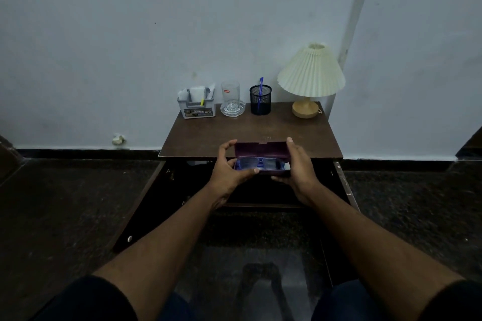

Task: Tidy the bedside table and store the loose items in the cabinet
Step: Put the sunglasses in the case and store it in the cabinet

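Left hand [229, 168] and right hand [296, 164] each grip one end of the open glasses case [260, 150], held at the counter's [234, 133] front edge above the open cabinet [260, 198]. Blue glasses [258, 164] lie inside. The two-ended grip probably steadies the case for shutting its lid.

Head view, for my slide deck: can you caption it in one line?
Left hand and right hand hold an open glasses case, glasses inside, before the bedside table with its cabinet open.

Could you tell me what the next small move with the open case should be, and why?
Probably fold the lid shut: the left hand and right hand hold the case open, the glasses lie inside, and the cabinet doors below stand open to receive it.
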